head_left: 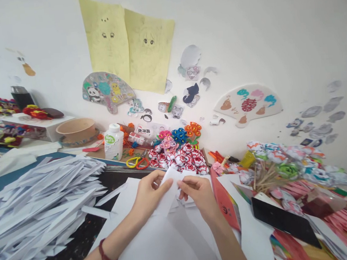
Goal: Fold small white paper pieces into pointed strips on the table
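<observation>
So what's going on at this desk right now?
Two bare hands, the left and the right, hold a small piece of white paper between them, above larger white sheets. A big heap of white paper strips lies to the left. Red-and-white folded pieces and scissors sit beyond the hands, and a dark phone-like slab lies to the right.

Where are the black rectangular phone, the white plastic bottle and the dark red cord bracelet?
Black rectangular phone [285,220]: head view, screen.
White plastic bottle [113,142]: head view, body.
Dark red cord bracelet [102,254]: head view, band.
</observation>
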A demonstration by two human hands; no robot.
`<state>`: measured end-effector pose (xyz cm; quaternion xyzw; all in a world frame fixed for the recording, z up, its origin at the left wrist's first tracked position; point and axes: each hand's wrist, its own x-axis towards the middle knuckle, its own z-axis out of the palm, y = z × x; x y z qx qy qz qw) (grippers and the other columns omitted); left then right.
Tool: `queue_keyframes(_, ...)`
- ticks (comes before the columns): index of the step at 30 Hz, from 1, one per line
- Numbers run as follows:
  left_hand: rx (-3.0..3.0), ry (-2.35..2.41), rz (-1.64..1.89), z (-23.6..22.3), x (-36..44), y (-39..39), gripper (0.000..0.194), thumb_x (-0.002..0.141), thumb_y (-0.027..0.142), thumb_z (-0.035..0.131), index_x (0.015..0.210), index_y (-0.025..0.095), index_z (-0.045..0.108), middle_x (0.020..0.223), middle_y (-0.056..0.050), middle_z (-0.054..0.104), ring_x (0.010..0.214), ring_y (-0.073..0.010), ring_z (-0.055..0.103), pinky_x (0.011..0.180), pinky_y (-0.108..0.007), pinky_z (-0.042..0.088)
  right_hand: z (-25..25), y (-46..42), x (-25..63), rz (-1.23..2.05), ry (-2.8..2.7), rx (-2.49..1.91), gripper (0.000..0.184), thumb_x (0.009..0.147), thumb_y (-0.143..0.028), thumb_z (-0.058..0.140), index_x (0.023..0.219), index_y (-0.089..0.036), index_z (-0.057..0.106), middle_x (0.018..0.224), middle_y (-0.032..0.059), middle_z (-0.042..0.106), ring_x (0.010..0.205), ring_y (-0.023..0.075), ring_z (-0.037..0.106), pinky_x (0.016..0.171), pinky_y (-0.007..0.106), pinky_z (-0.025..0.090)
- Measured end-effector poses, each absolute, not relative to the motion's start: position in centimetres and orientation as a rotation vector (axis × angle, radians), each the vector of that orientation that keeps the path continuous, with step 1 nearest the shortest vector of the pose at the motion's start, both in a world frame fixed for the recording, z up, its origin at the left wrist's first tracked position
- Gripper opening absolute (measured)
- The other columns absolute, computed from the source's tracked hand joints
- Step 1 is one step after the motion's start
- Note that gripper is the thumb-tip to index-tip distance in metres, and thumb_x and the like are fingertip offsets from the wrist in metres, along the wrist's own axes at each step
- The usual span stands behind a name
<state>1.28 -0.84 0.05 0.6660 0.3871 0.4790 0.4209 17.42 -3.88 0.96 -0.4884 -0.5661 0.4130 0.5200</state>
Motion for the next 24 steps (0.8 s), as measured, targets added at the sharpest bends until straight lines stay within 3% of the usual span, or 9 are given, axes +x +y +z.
queue_keyframes(10, 1.671, 0.985, 1.191, 0.13, 1.24, -0.90, 0.024, 0.078, 0.038, 0.058, 0.081, 0.015, 0.063, 0.072, -0.002, 0.063, 0.063, -0.0135, 0.054, 0.054, -0.021, 0.039, 1.10, -3.89, 17.35, 0.950, -1.357, -1.193, 0.022, 0.075, -0.035, 0.063, 0.065, -0.016, 0.065, 0.051, 0.0002, 0.060, 0.045, 0.0120, 0.053, 0.045, 0.022, 0.040)
queue_keyframes(16, 1.686, 0.958, 1.203, 0.44, 1.20, -0.76, 0.025, 0.080, 0.038, 0.056, 0.087, 0.016, 0.065, 0.083, -0.004, 0.067, 0.071, -0.0159, 0.057, 0.060, -0.023, 0.042, 0.98, -4.06, 17.38, 0.942, -1.366, -1.192, 0.021, 0.074, -0.035, 0.064, 0.062, -0.018, 0.065, 0.051, -0.0001, 0.061, 0.046, 0.0123, 0.054, 0.047, 0.022, 0.041)
queue_keyframes(24, 1.634, 0.977, 1.210, 0.37, 0.60, -0.25, 0.032, 0.078, 0.041, 0.058, 0.061, 0.015, 0.054, 0.055, 0.002, 0.052, 0.052, -0.0104, 0.045, 0.049, -0.020, 0.033, 0.70, -4.07, 17.01, 1.017, -1.334, -1.163, 0.021, 0.072, -0.032, 0.066, 0.060, -0.016, 0.062, 0.047, 0.0004, 0.059, 0.042, 0.0112, 0.051, 0.045, 0.022, 0.040)
